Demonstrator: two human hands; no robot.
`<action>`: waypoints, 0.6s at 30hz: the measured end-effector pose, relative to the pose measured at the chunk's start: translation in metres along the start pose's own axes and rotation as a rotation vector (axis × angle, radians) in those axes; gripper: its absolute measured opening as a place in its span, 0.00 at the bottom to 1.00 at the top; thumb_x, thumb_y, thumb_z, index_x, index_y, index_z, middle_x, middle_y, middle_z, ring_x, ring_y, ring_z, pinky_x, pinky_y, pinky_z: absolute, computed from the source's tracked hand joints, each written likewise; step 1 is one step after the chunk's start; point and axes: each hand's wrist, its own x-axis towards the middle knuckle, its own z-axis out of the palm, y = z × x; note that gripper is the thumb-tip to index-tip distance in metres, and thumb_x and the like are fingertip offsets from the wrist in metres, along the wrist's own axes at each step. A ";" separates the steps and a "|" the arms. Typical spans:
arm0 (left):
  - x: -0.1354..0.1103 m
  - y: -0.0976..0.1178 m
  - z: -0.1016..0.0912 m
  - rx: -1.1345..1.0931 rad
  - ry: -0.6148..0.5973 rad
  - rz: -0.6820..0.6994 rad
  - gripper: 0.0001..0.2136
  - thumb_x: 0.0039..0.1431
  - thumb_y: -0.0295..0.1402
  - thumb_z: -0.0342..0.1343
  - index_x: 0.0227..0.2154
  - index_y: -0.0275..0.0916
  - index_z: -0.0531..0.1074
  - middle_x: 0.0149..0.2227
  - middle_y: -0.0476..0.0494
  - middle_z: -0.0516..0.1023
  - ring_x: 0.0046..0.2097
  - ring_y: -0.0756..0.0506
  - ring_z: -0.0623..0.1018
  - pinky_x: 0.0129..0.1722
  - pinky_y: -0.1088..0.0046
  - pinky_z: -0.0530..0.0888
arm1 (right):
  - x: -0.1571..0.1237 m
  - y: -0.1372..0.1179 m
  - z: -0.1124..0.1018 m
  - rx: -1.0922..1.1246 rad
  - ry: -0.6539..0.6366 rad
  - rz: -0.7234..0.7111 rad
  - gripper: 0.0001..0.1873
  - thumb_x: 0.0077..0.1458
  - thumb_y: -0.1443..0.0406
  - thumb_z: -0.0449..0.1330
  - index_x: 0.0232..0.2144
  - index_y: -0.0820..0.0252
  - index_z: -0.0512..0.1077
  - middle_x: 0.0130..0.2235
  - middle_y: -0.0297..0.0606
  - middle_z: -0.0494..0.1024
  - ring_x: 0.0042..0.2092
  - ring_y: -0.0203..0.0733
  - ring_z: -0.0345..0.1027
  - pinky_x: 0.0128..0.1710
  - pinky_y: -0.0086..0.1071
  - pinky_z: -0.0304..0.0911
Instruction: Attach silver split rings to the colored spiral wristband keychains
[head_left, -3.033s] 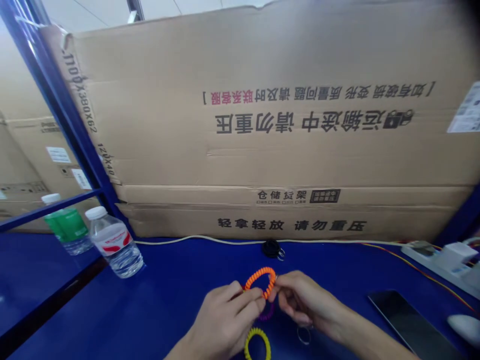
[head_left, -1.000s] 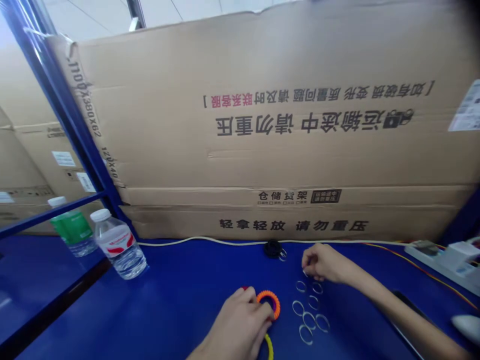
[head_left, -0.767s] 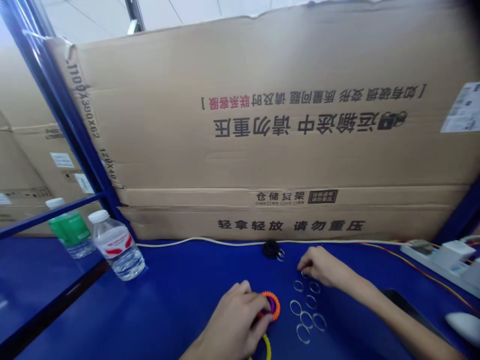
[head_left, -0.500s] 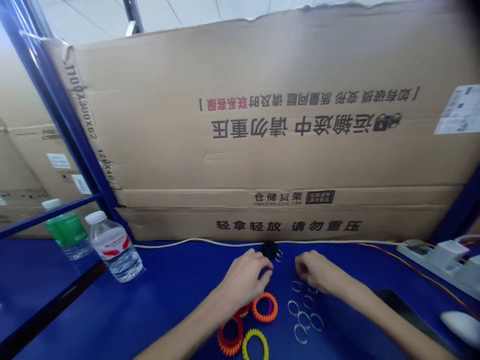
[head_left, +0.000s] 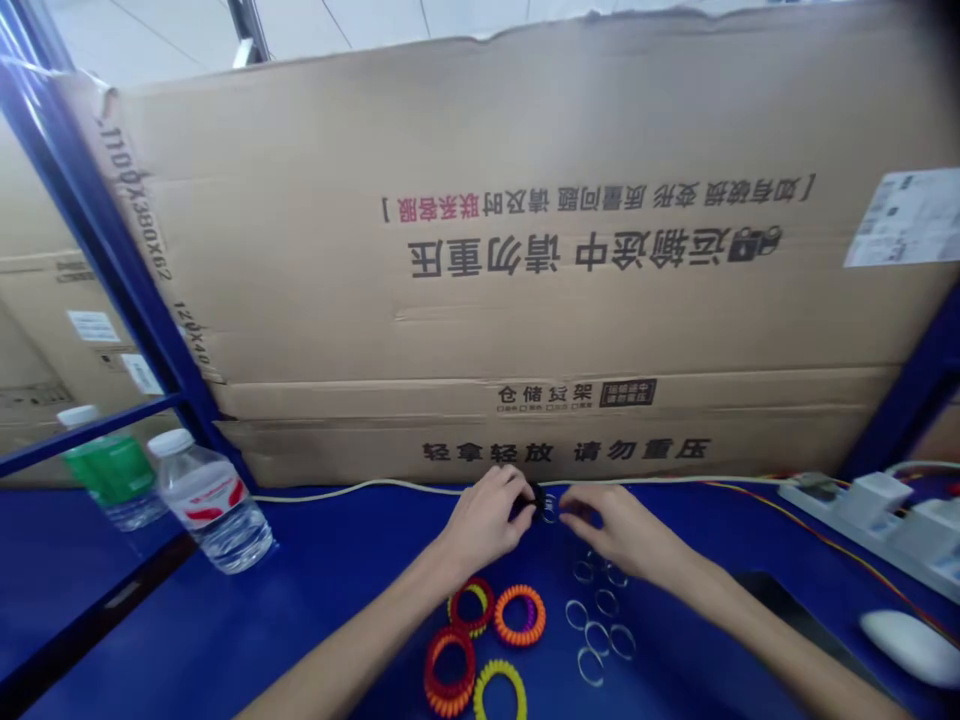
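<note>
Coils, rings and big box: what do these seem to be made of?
Coils: probably plastic, perhaps rubbery, with a fairly smooth finish; bright, even colour and rounded, cord-like windings suggest it.
Rings: likely bare metal, going by their silvery look and thin, stiff-looking outlines.
Big box: almost certainly cardboard, matte brown, with creases, fold lines and printed lettering.

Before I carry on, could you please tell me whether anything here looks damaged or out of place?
Mainly the large cardboard at the back: its upper lines of print are upside down while the lower ones read upright, and its top left corner looks crumpled. I see no spill on the blue tabletop around the coiled bands.
</note>
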 end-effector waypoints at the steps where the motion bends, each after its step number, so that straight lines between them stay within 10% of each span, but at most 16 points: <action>1: -0.007 0.003 -0.004 -0.016 0.011 -0.006 0.04 0.61 0.32 0.54 0.39 0.41 0.70 0.42 0.47 0.74 0.45 0.44 0.72 0.45 0.70 0.70 | -0.001 -0.005 0.001 0.014 0.012 -0.025 0.08 0.58 0.63 0.55 0.37 0.56 0.73 0.35 0.37 0.79 0.37 0.43 0.72 0.38 0.31 0.61; 8: -0.041 0.007 -0.009 -0.117 0.046 -0.057 0.06 0.62 0.30 0.53 0.41 0.43 0.71 0.41 0.49 0.77 0.45 0.44 0.73 0.45 0.70 0.69 | -0.009 -0.025 0.015 0.113 0.056 -0.114 0.02 0.58 0.65 0.54 0.33 0.55 0.66 0.31 0.33 0.76 0.33 0.40 0.69 0.34 0.31 0.60; 18: -0.024 0.006 0.008 -0.268 0.074 -0.111 0.06 0.62 0.32 0.53 0.40 0.43 0.72 0.39 0.47 0.77 0.41 0.45 0.74 0.41 0.71 0.69 | 0.004 0.005 0.053 0.728 0.056 0.234 0.18 0.47 0.58 0.63 0.39 0.57 0.64 0.36 0.38 0.78 0.29 0.39 0.72 0.28 0.32 0.65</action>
